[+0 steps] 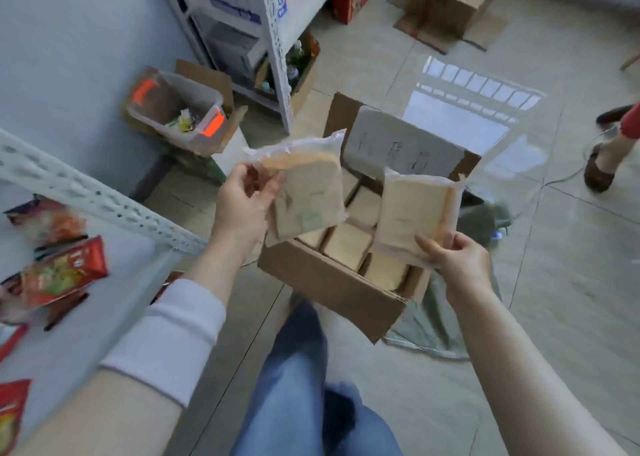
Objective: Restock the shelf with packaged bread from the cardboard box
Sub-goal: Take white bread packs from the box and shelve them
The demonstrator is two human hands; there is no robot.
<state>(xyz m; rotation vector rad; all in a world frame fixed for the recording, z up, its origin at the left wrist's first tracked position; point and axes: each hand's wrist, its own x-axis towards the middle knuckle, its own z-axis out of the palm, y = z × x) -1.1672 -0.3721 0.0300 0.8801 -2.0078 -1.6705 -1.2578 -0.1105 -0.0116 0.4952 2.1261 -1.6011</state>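
Observation:
An open cardboard box (322,282) stands on the floor ahead of me, with several clear packs of sliced bread (348,246) inside. My left hand (246,201) grips one bread pack (308,188) by its upper left edge, held above the box's left side. My right hand (457,258) pinches a second bread pack (415,213) by its lower edge, above the box's right side. The white shelf (79,320) lies at the lower left, beside my left forearm.
Red snack bags (65,273) lie on the shelf. A clear plastic bin (180,112) sits in a carton by the wall. A white rack (277,50) stands behind the box, more cartons (450,5) beyond. Another person's foot (599,171) is at right.

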